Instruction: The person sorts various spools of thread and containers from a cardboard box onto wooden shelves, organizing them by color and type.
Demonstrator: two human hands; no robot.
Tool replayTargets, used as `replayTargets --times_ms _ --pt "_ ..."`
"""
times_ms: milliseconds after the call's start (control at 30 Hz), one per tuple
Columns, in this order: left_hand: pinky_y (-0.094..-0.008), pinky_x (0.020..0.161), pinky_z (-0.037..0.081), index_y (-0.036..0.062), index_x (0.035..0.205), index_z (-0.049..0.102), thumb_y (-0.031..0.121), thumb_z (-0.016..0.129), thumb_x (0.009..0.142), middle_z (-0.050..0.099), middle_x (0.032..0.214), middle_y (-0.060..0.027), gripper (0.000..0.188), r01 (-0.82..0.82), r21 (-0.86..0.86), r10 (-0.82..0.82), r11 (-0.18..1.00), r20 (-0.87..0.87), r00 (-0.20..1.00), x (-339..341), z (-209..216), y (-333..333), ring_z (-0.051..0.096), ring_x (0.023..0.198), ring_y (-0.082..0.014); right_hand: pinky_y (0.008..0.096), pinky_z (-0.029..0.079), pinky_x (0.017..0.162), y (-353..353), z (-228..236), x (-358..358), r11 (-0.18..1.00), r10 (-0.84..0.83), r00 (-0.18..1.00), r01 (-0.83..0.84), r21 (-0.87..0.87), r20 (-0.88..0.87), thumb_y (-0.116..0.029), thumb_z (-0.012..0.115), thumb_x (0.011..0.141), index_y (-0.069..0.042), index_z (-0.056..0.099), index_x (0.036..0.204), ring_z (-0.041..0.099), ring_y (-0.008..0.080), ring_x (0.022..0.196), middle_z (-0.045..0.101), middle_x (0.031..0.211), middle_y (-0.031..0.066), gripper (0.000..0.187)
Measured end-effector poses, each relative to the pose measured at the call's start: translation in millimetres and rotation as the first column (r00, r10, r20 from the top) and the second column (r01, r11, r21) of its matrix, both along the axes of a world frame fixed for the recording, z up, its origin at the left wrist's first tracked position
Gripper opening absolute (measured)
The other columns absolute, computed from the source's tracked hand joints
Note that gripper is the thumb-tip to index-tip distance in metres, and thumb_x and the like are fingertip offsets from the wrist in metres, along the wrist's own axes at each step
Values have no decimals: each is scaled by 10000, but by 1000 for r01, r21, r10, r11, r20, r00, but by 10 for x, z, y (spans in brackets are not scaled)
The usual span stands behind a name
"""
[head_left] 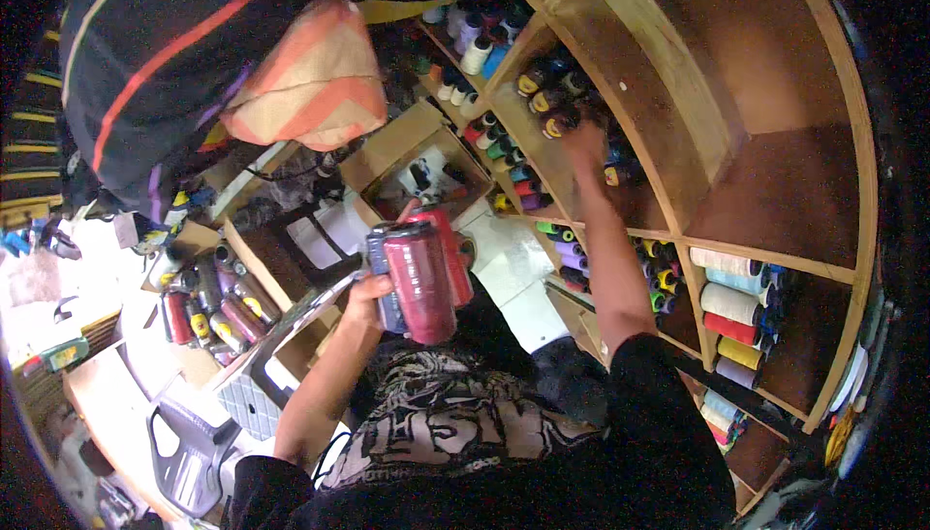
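Observation:
In front of my chest, my left hand [366,299] is closed around a bundle of thread spools. A dark red spool [420,283] faces me, a brighter red spool [454,257] is beside it, and a dark blue spool [385,278] lies nearest my palm. My right arm stretches up into a wooden shelf compartment. There, my right hand [584,152] is next to a row of dark spools with yellow labels [543,101]. Its fingers are blurred and in shadow, so their grip does not show.
The wooden shelf unit [670,225] on the right holds thread spools of many colours. A cardboard box [392,147] stands ahead, below a cream and orange cloth bundle [315,75]. More spools [215,299] lie at left, near a grey plastic chair [191,452].

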State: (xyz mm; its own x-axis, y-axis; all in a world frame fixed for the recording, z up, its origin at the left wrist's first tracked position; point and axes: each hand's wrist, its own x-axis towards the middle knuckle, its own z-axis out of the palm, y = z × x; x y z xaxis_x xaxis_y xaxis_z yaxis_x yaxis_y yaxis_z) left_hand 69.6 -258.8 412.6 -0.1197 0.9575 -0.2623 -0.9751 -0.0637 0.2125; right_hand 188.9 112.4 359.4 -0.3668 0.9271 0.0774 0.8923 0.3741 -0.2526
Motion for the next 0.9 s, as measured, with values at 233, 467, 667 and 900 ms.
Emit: replayTargets --times_ms 233,467,667,900 --pt "-473 957 406 171 1428 85 232 702 660 397 1314 -176 987 39 66 -32 997 -103 994 -51 489 253 457 1166 -333 255 453 635 -1452 1548 -87 695 16 807 -433 -574 -590 -277 700 745 -57 603 985 591 120 721 633 820 29 339" --pt "-439 939 429 169 1405 173 189 665 737 436 1271 -115 830 -47 -185 9 982 -201 979 83 438 486 498 1115 -272 330 471 810 -2409 1760 92 836 473 798 -540 -94 -374 -228 776 669 -34 202 1352 548 267 1002 496 1139 182 912" --pt "-371 748 507 78 1150 429 320 679 707 571 945 -91 563 -60 -296 -29 953 -285 958 115 320 487 595 827 -240 304 483 688 -2033 1542 480 560 -291 648 -481 -674 -704 -138 618 794 -4 431 1181 599 206 845 580 1037 122 451" --pt "-335 638 498 91 1102 469 351 697 683 574 834 -51 542 -101 -368 -2 924 -271 963 134 401 470 585 726 -202 326 529 686 -1428 1295 904 316 -861 210 -493 -811 -463 -227 532 859 -34 520 1058 610 236 815 606 963 114 278"
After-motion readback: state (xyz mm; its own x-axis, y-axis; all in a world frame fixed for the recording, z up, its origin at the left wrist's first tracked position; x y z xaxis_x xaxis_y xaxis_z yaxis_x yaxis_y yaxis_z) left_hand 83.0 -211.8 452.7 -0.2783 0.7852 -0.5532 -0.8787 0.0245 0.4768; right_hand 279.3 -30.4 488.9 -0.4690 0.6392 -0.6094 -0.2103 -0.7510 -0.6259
